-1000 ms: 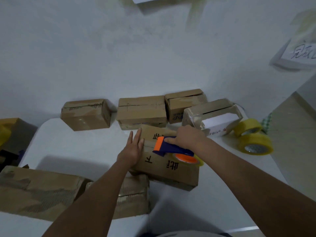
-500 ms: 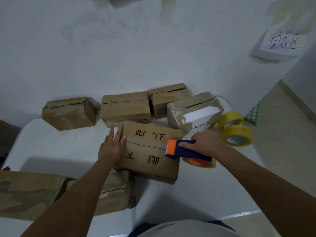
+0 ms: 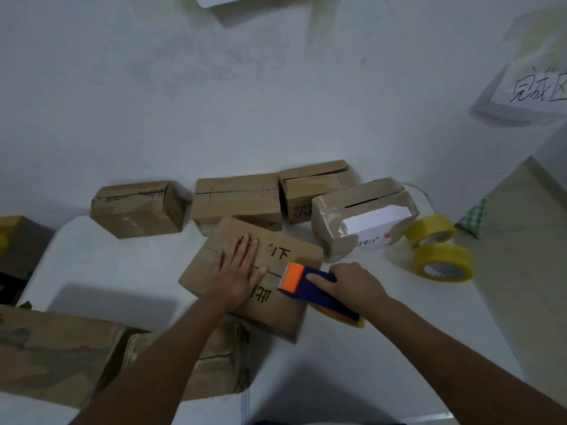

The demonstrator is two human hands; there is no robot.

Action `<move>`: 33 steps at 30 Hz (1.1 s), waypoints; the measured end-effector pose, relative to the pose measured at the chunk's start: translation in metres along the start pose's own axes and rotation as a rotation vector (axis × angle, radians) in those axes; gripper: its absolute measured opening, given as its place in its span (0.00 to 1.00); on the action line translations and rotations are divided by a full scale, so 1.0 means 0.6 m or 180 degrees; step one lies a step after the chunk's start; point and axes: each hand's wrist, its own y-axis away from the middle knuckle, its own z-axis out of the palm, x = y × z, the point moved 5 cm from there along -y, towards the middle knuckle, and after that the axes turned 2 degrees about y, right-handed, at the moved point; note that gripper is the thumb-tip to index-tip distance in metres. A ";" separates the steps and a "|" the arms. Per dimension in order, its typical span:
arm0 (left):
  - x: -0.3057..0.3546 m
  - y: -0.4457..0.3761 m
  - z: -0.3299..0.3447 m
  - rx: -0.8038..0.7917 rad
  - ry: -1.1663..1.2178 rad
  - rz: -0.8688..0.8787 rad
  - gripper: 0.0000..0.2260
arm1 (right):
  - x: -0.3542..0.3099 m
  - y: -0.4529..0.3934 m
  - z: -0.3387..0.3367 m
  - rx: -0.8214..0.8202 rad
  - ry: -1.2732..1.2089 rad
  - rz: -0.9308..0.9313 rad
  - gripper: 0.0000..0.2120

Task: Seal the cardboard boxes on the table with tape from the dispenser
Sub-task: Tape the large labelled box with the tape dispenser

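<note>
A flat cardboard box with black printed characters lies in the middle of the white table. My left hand presses flat on its top, fingers straight, across the centre seam. My right hand grips the blue handle of the tape dispenser. Its orange head sits at the box's right end, on the seam. The dispenser's yellow tape roll hangs past the box's right edge.
Three closed boxes line the wall, beside an open box holding white paper. Two yellow tape rolls sit at the right. Flattened cardboard lies at the front left. The table's right edge drops to the floor.
My left hand has moved from the box's left edge onto the middle of its top. The dispenser went off the right end, then came back onto the seam at that end.
</note>
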 end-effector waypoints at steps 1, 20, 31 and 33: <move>-0.014 -0.004 -0.007 -0.0064 -0.0043 0.0036 0.44 | -0.013 -0.002 0.007 0.0020 -0.0048 0.0029 0.29; 0.005 0.029 0.009 0.0089 0.0145 -0.0368 0.27 | 0.022 0.017 0.017 0.0015 -0.0232 -0.0023 0.30; 0.083 0.034 -0.014 0.0263 -0.0184 -0.0159 0.26 | 0.090 0.043 0.033 -0.0041 -0.0248 0.0168 0.31; 0.135 0.039 0.007 -0.0009 0.0248 -0.0074 0.27 | 0.090 0.045 0.037 -0.0087 -0.0284 0.0201 0.30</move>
